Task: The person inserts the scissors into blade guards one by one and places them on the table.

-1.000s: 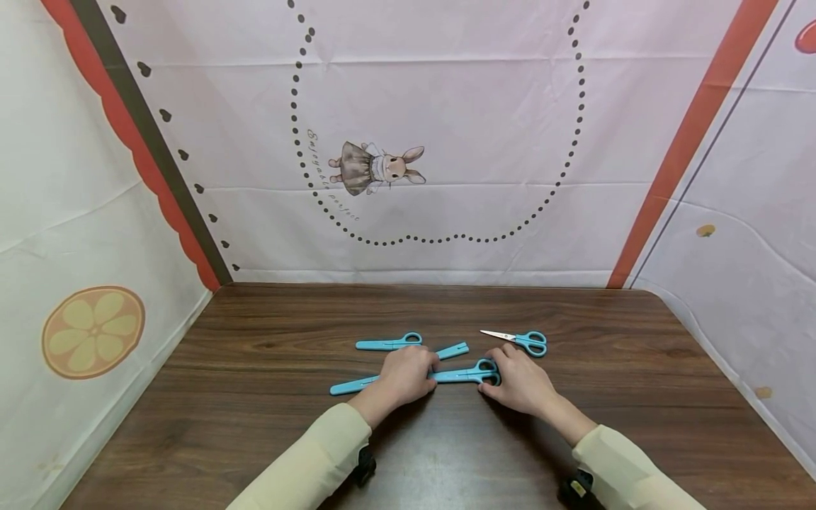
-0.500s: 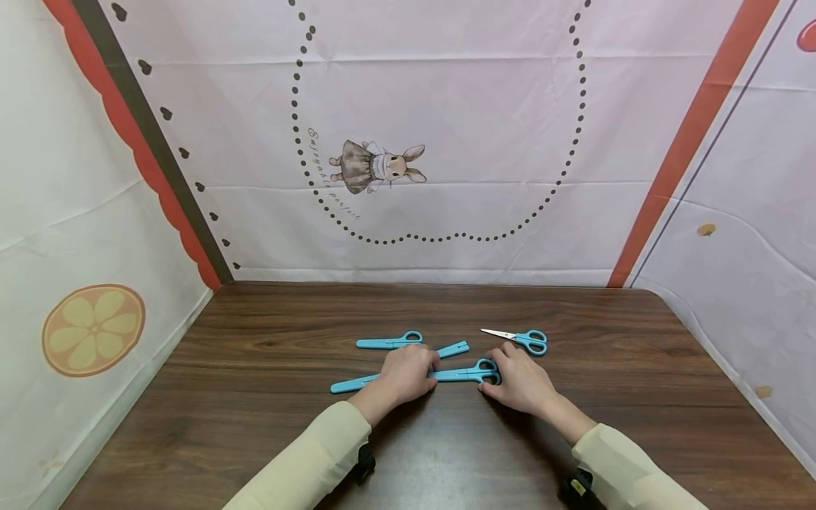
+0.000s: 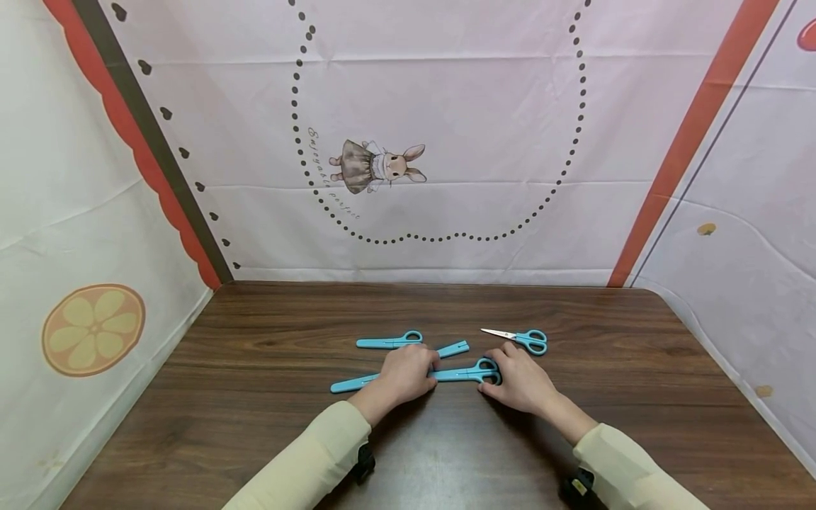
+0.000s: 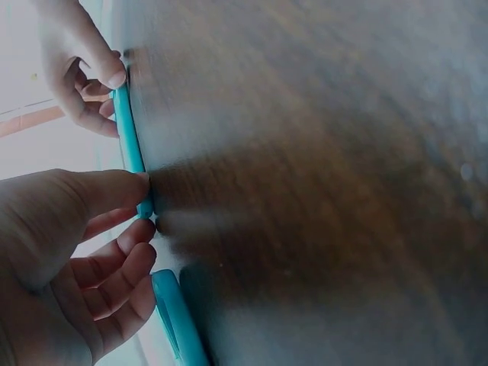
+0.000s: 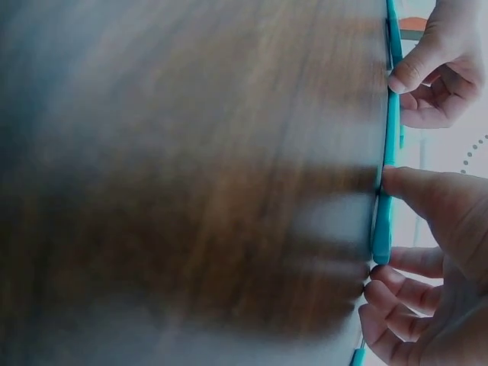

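Scissors with light blue handles (image 3: 486, 370), their blades in a blue sheath (image 3: 454, 375), lie between both hands. My left hand (image 3: 406, 372) pinches the sheath's left end with thumb and forefinger. My right hand (image 3: 519, 379) grips the handle loops, its thumb (image 5: 408, 183) at the near side. Under and beside my left hand, a blue strip (image 3: 353, 384) shows at the left and a notched blue piece (image 3: 454, 349) behind; whether they join is hidden.
Behind my left hand lies a blue piece with one visible loop (image 3: 385, 343), apparently sheathed scissors. Bare-bladed scissors (image 3: 530, 342) with blue handles lie behind my right hand. A patterned cloth (image 3: 484, 142) stands beyond the brown wooden table (image 3: 287, 312).
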The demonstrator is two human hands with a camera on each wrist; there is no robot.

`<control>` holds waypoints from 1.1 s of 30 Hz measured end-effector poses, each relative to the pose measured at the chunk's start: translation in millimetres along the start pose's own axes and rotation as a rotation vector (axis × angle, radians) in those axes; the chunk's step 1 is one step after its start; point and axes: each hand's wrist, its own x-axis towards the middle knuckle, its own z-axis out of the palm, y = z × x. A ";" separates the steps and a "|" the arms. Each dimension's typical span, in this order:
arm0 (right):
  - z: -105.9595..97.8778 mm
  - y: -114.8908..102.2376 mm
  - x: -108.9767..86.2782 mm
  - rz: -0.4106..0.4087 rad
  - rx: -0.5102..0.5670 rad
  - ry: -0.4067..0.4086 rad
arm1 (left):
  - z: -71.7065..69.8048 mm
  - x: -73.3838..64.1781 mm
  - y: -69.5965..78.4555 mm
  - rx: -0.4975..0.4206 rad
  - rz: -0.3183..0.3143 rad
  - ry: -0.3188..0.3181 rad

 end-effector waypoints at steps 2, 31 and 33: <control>0.0 0.5 -0.6 -0.014 0.006 0.015 | -0.5 -0.1 -0.1 -0.002 0.001 0.000; -4.1 10.5 -0.7 -0.019 0.045 0.168 | -12.2 -1.5 1.0 -0.047 0.052 0.050; -4.5 11.5 -0.3 -0.020 0.040 0.176 | -12.1 -1.2 0.7 -0.052 0.049 0.068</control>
